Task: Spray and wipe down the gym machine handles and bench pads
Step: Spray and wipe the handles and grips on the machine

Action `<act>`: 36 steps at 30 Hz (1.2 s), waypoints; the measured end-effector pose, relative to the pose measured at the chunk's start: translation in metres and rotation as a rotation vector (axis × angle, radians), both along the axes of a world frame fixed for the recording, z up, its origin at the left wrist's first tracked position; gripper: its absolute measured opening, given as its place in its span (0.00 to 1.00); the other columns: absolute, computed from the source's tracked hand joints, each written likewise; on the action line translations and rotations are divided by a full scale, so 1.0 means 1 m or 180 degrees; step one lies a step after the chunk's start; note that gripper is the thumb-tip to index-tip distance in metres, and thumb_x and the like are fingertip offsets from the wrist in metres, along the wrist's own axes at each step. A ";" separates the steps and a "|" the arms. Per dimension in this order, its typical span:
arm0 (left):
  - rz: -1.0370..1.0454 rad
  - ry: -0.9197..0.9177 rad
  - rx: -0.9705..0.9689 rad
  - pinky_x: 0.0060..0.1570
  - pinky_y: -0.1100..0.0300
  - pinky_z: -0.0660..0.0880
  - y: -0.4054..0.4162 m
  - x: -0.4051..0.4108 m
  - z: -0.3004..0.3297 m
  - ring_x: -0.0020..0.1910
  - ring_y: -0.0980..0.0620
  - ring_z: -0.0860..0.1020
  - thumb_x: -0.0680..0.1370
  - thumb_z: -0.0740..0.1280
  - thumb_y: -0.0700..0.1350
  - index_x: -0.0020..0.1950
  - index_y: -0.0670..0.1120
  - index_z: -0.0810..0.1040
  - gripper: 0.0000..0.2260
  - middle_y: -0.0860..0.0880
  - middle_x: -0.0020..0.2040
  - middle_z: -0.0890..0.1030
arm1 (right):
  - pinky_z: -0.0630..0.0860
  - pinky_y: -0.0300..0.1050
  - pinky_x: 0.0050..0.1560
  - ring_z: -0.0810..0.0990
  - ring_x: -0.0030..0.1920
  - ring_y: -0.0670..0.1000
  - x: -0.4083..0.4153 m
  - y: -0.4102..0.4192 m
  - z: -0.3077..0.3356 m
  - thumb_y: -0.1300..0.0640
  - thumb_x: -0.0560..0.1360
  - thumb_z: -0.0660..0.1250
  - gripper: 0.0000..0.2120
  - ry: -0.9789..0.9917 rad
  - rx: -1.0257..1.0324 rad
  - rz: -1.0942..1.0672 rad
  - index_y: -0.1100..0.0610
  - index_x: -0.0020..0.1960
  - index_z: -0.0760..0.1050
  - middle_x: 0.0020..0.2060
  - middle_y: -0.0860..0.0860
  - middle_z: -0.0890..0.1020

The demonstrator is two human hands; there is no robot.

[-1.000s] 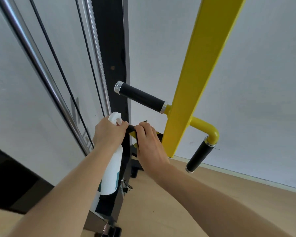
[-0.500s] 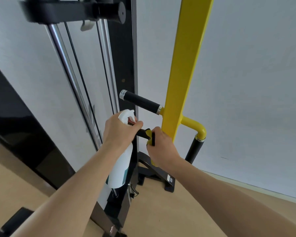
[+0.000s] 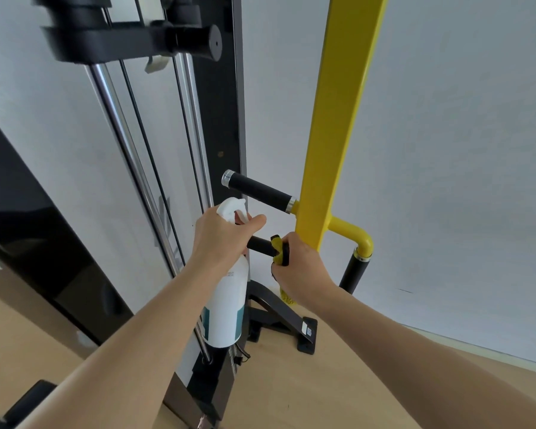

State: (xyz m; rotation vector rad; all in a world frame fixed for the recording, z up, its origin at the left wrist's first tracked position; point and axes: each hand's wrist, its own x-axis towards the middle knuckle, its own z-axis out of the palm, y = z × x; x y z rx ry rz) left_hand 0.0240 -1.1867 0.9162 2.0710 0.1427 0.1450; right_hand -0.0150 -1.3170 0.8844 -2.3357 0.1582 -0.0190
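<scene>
- Left hand (image 3: 222,235): wrapped round the neck of the white spray bottle (image 3: 226,300), one finger forward by the trigger. Bottle body hanging straight down below the fist, nozzle at the top facing the handles; judged kept ready for the next spray while clear of the wiping stroke.
- Right hand (image 3: 300,267): closed round a yellow cloth (image 3: 277,250) on the lower black handle (image 3: 260,245), close to the yellow post (image 3: 331,150). Cloth bunched between palm and grip, one end trailing below the fist; wrap-around hold judged to cover the whole circumference in one pass.
- Step in hand, as judged: wiping the lower handle along its length.
- Upper black handle (image 3: 257,191): just above both hands, bare, chrome-capped free end pointing left. Third black grip (image 3: 355,272): hanging from the yellow elbow right of the post, untouched.
- Bench pads: not in view.
- Edges: lower handle's free end hidden behind the left hand; stroke toward it blocked unless the bottle shifts aside. Post limiting travel to the right.
- Open room: bare wall right of the post; wooden floor (image 3: 338,391) open below. Chrome guide rods (image 3: 127,144) and the black upright just left of the bottle, leaving little sideways clearance there.
</scene>
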 end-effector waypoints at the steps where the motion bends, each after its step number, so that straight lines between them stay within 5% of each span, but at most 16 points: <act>1: 0.0034 0.0027 -0.0012 0.29 0.67 0.69 0.001 0.001 0.000 0.34 0.53 0.77 0.75 0.73 0.56 0.49 0.51 0.71 0.14 0.49 0.40 0.77 | 0.67 0.36 0.33 0.73 0.37 0.48 0.000 0.001 0.002 0.60 0.80 0.65 0.08 -0.0005 0.0012 0.0010 0.56 0.57 0.69 0.37 0.48 0.72; 6: 0.0332 0.0143 -0.0162 0.24 0.69 0.67 0.017 0.007 0.002 0.31 0.54 0.77 0.75 0.72 0.55 0.60 0.44 0.75 0.20 0.45 0.46 0.81 | 0.70 0.38 0.34 0.74 0.38 0.49 0.005 0.007 0.014 0.64 0.78 0.65 0.10 0.0019 0.0002 0.0108 0.56 0.56 0.69 0.40 0.50 0.74; 12: 0.0460 0.0132 -0.0238 0.22 0.71 0.66 0.026 0.011 0.006 0.28 0.54 0.76 0.76 0.71 0.56 0.60 0.41 0.78 0.21 0.42 0.46 0.83 | 0.71 0.38 0.34 0.76 0.39 0.48 0.011 0.020 0.039 0.65 0.76 0.64 0.10 -0.0003 0.0091 0.0253 0.55 0.55 0.68 0.42 0.52 0.76; 18: 0.0619 0.0044 -0.0663 0.31 0.62 0.70 0.030 0.017 0.011 0.29 0.54 0.76 0.75 0.72 0.55 0.53 0.47 0.79 0.14 0.44 0.38 0.82 | 0.65 0.37 0.32 0.74 0.42 0.50 0.026 0.032 0.088 0.65 0.79 0.63 0.10 -0.0779 -0.0457 0.0278 0.54 0.55 0.65 0.45 0.50 0.73; 24: 0.0906 0.0069 -0.1095 0.38 0.56 0.81 0.032 0.039 0.019 0.31 0.54 0.80 0.73 0.72 0.60 0.58 0.52 0.79 0.18 0.47 0.40 0.83 | 0.78 0.47 0.57 0.75 0.57 0.54 0.072 0.049 0.114 0.62 0.78 0.67 0.20 -0.1343 -0.1194 -0.0131 0.58 0.69 0.66 0.60 0.56 0.74; 30: 0.0885 0.0334 -0.1096 0.28 0.62 0.67 0.025 0.061 0.029 0.30 0.57 0.75 0.76 0.71 0.57 0.57 0.51 0.69 0.17 0.51 0.39 0.76 | 0.72 0.51 0.61 0.70 0.63 0.58 0.106 0.041 0.117 0.50 0.80 0.64 0.19 -0.0943 -0.2421 -0.0243 0.58 0.67 0.69 0.62 0.59 0.72; 34: 0.0900 0.0305 -0.0910 0.27 0.63 0.63 0.025 0.076 0.034 0.29 0.58 0.71 0.78 0.70 0.56 0.56 0.49 0.68 0.16 0.52 0.35 0.72 | 0.72 0.38 0.42 0.78 0.48 0.52 0.119 0.047 0.099 0.44 0.82 0.60 0.14 0.0326 -0.1451 0.0936 0.54 0.49 0.72 0.40 0.50 0.76; 36: 0.0828 0.0294 -0.0854 0.28 0.63 0.65 0.025 0.083 0.033 0.30 0.57 0.71 0.78 0.70 0.55 0.56 0.48 0.68 0.16 0.52 0.35 0.72 | 0.70 0.38 0.40 0.77 0.47 0.51 0.119 0.047 0.096 0.46 0.82 0.63 0.12 0.0462 -0.1158 0.1095 0.54 0.56 0.71 0.42 0.50 0.76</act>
